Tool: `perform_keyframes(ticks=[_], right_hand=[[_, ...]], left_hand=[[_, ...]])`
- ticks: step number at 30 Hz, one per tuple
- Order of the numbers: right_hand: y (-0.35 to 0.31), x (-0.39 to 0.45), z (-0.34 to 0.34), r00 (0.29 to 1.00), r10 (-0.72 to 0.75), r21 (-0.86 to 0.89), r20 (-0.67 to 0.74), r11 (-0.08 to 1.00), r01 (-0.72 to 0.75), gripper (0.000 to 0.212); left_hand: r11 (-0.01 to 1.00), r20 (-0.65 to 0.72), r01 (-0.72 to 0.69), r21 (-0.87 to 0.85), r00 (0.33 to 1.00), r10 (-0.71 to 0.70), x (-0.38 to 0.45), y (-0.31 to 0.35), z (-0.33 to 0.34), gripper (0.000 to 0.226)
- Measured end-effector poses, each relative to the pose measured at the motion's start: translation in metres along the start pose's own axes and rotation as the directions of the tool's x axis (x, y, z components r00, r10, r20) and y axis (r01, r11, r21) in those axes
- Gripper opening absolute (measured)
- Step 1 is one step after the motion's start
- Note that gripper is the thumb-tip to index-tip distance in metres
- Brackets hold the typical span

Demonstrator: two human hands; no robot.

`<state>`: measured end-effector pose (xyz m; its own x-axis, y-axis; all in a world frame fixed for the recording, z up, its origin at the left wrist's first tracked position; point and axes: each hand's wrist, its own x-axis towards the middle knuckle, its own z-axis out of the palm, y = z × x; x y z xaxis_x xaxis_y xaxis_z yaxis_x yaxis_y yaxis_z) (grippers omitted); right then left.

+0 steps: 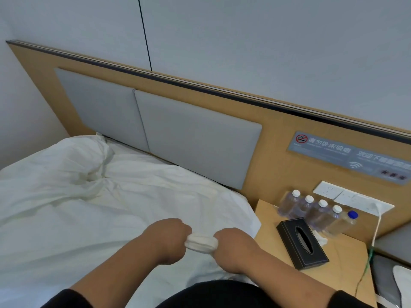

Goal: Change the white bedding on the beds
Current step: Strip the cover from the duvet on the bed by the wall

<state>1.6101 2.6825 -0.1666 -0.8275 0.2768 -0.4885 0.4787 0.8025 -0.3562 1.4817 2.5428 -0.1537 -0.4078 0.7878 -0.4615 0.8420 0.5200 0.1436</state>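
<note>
Hands (201,241) gripping bunched, perhaps rolled, white bedding (202,242).

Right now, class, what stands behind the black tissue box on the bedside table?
Behind the tissue box stand five water bottles in a row, four white-capped, one blue-capped, before the wall sockets. The box hides their bases and some white material beside them.

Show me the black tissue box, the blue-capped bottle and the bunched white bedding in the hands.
black tissue box (303,242), head view, on its top face.
blue-capped bottle (352,214), head view, on the cap.
bunched white bedding (202,243), head view, on the roll between both hands.
</note>
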Motion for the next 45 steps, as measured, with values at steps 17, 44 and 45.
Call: perform_keyframes(ticks=[17, 44, 45], right_hand=[[-0.014, 0.003, -0.007, 0.994, -0.055, -0.137, 0.096, 0.988, 0.068, 0.016], [-0.015, 0.009, -0.009, 0.973, -0.195, 0.553, 0.120, 0.827, 0.097, 0.022], [-0.012, 0.011, -0.008, 0.976, -0.178, 0.556, 0.124, 0.827, 0.080, 0.033]], left_hand=[[0.999, -0.121, 0.011, 0.054, 0.993, -0.004, 0.009, -0.009, 0.016, 0.027], [0.999, -0.095, 0.033, -0.032, 0.995, -0.036, 0.015, -0.026, 0.008, 0.016], [0.996, -0.090, 0.031, -0.089, 0.995, -0.039, 0.016, -0.027, 0.009, 0.018]])
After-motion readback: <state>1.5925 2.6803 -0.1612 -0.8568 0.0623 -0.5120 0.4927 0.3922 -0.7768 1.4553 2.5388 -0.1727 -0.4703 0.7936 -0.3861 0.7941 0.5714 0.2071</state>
